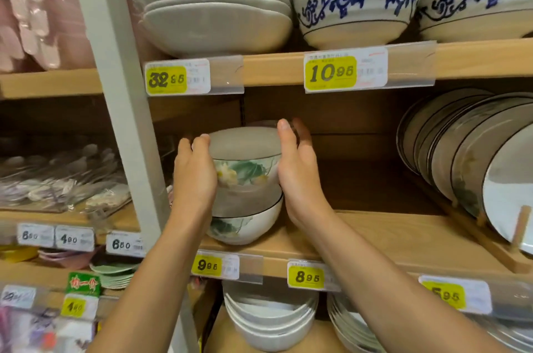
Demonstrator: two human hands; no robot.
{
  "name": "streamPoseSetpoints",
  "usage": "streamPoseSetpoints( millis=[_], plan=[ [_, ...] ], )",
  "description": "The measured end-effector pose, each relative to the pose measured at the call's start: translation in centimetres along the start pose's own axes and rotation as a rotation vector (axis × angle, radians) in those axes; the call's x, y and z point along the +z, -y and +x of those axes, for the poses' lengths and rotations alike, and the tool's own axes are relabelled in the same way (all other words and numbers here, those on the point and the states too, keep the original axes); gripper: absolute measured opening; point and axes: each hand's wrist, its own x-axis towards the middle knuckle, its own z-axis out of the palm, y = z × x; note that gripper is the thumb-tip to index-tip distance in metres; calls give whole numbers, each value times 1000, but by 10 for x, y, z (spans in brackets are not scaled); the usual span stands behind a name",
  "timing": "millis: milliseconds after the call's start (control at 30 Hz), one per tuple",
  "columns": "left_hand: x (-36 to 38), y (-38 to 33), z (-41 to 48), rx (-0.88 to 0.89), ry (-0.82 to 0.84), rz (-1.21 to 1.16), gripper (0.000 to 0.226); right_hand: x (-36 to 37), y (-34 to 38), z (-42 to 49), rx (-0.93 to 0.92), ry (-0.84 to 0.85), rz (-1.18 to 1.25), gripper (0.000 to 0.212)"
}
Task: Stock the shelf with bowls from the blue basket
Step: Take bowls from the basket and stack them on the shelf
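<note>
Head camera view, looking forward at wooden shop shelves. Two bare forearms reach up from the bottom of the frame to the middle shelf point(375, 231). The left hand point(194, 176) and right hand point(297, 171) are spread apart with the top bowl point(245, 161) between them, palms facing each other. The left hand's fingers point(202, 142) curl over the bowl's rim and its palm lies against the bowl's side. The right hand is flat and upright at the bowl's other side; whether it touches the bowl cannot be told.

The top bowl is white with a dark rim and a green and yellow flower pattern. It sits nested in a lower bowl point(248, 223) of the same pattern, which stands on the shelf directly beneath the hands.

Just below the wrists, on the shelf's front edge, is a yellow price label point(207, 265). To the right of the right hand, well apart, plates point(467, 162) stand on edge in a wooden rack. Above the hands, the upper shelf carries stacked plain white bowls point(213, 6) and, further right, blue-patterned bowls point(360, 0). Below the forearms, white bowls point(268, 321) are stacked on the lowest shelf.
</note>
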Motion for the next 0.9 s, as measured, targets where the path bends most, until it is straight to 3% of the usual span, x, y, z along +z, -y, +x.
streamPoseSetpoints(
  millis=[167,267,367,733,900],
  plan=[
    [-9,23,2,104,-80,150,59,3,-24,-8,20,39,-161,90],
    [-12,37,4,111,-77,173,54,4,-34,-11,32,62,-177,80],
    [-11,49,3,97,-73,129,50,2,-43,-13,57,72,-180,67],
    [-5,71,3,52,-191,-44,40,5,-57,-18,16,48,-183,63],
    [-7,71,-1,59,-154,-21,44,4,-58,-19,22,53,-179,59]
  ],
)
